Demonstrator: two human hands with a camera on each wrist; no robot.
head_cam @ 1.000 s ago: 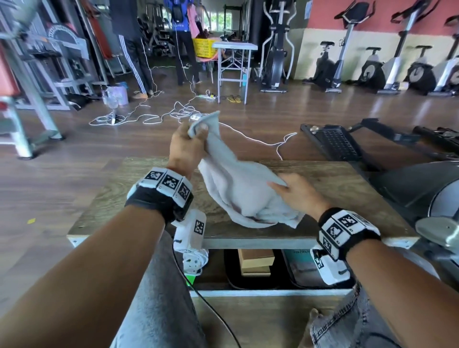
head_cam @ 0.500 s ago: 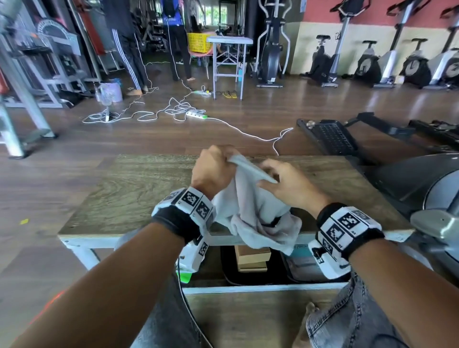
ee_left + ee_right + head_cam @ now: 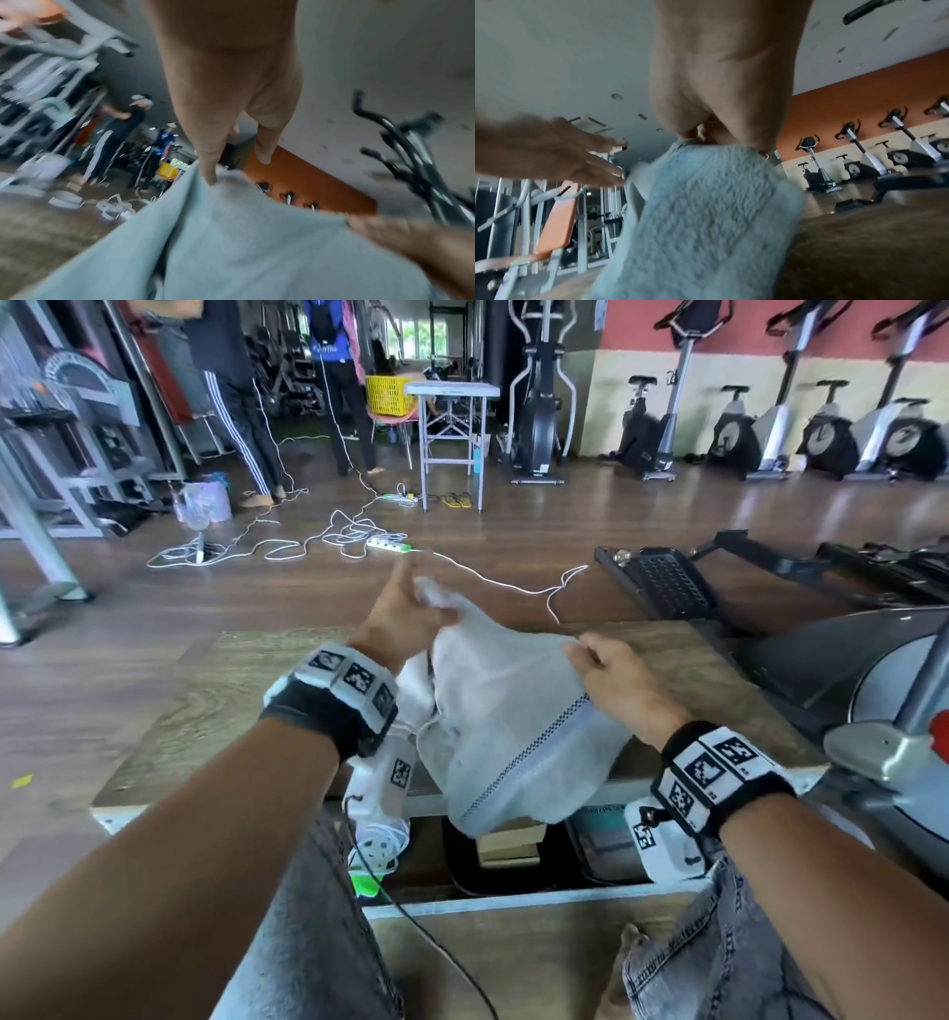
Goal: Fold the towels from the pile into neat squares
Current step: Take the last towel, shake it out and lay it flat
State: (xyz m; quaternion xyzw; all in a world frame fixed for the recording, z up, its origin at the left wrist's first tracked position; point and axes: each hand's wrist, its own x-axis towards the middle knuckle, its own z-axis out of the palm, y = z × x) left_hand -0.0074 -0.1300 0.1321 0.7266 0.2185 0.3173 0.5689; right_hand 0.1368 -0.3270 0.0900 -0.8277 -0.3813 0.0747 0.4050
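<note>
Both hands have one pale grey towel (image 3: pixel 513 726) held up over the wooden bench (image 3: pixel 205 711), its lower part drooping past the near edge. Right hand (image 3: pixel 624 683) pinches the top edge tight. Left hand (image 3: pixel 405 616) holds the far corner, fingers (image 3: pixel 208 162) mostly straight, so a looser grip there.

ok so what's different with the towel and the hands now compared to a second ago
The hands have drawn apart along the towel's top edge, spreading it into a wider sheet that now shows a checkered stripe. The left hand went from gripping a corner to a looser hold with fingers extended; the right hand moved from the lower bunched part up to pinch the top edge. The towel stays lifted above the wooden table.
</note>
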